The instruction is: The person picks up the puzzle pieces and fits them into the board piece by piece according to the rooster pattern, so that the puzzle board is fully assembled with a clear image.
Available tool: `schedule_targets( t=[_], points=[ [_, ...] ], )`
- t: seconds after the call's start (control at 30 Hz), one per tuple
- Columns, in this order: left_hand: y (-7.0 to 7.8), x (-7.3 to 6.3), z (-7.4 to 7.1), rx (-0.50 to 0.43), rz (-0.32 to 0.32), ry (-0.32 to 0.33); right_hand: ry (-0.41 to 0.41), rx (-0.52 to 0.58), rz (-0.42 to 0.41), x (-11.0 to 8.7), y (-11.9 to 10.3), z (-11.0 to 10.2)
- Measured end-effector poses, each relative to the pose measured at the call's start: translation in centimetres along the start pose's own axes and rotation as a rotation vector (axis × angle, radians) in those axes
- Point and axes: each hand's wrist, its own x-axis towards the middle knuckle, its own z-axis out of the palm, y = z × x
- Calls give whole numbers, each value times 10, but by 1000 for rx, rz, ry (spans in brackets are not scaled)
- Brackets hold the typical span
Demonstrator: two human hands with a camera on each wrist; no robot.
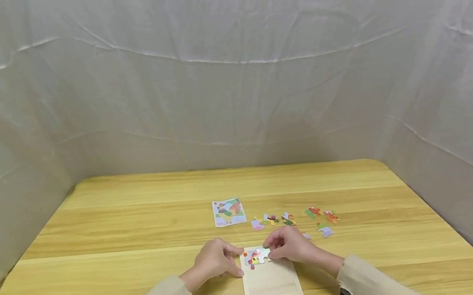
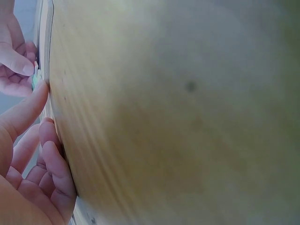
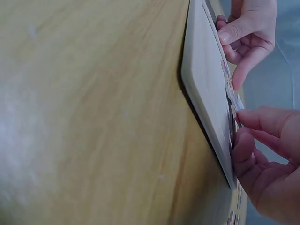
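A pale wooden puzzle tray (image 1: 270,282) lies on the table in front of me. Joined jigsaw pieces (image 1: 251,258) with a red and yellow figure fill its far left corner. My left hand (image 1: 216,258) holds the tray's left side, thumb on the edge and index finger near the far corner. At the far side of the tray, my right hand (image 1: 290,245) pinches a pale puzzle piece (image 1: 264,254) between thumb and fingers, right beside the joined ones. The right fingers partly cover that piece. The right wrist view shows the right hand (image 3: 272,159) low over the tray's rim.
Beyond the tray lies a small picture card (image 1: 229,212). Several loose puzzle pieces (image 1: 257,224) are scattered to its right, with more pieces (image 1: 325,230) past my right hand. Light grey cloth (image 1: 228,92) hangs behind the wooden table (image 1: 138,223) and at both sides.
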Motion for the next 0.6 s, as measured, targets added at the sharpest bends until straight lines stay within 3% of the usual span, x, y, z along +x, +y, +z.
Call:
schedule_targets(
  t=[0.27, 0.6],
  points=[
    [1, -1, 0, -1, -6, 2, 8, -127, -61, 1, 0, 3],
    [3, -3, -2, -18, -1, -4, 11, -148, -81, 1, -3, 3]
  ],
)
